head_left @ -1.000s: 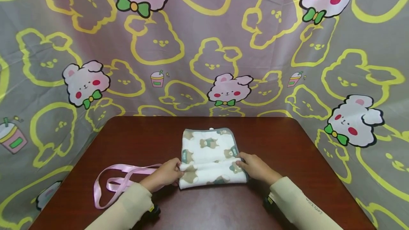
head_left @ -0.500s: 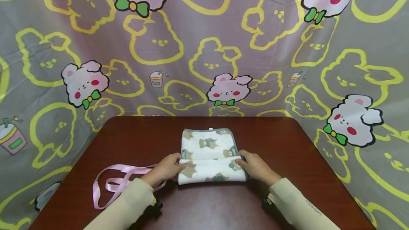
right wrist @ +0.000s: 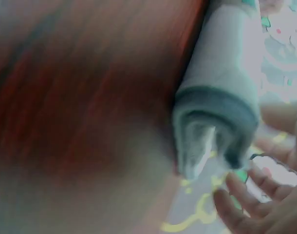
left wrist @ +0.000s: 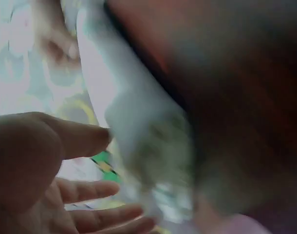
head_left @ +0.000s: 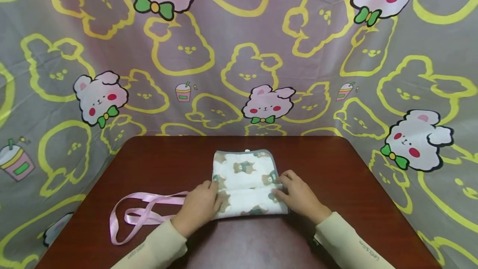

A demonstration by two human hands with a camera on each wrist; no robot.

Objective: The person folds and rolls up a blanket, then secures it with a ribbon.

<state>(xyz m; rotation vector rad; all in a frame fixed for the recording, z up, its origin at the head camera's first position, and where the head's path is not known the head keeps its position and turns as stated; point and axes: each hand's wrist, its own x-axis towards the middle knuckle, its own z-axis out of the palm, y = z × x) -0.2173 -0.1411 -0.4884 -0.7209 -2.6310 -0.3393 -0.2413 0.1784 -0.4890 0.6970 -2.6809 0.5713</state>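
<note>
A white towel-like cloth [head_left: 242, 179] with brown bears and a grey-green trim lies on the table, its near part folded over. My left hand [head_left: 199, 204] is at the cloth's left edge in the head view; the left wrist view, blurred, has its thumb and fingers spread beside the cloth [left wrist: 134, 97]. At the right edge is my right hand [head_left: 303, 196], thumb and fingers apart. In the right wrist view the cloth's layered end [right wrist: 216, 100] curls over, with loosely bent fingers [right wrist: 258, 204] beside it.
A pink satin ribbon [head_left: 143, 216] lies in loops on the left of the table, partly behind my left hand. The dark red-brown table [head_left: 149, 161] meets a patterned curtain [head_left: 231, 69] at the back and sides.
Both hands have loosened from the cloth's edges and their fingers have spread. My left hand has moved slightly right, over the left edge. The near fold shifted a little away, then back.
</note>
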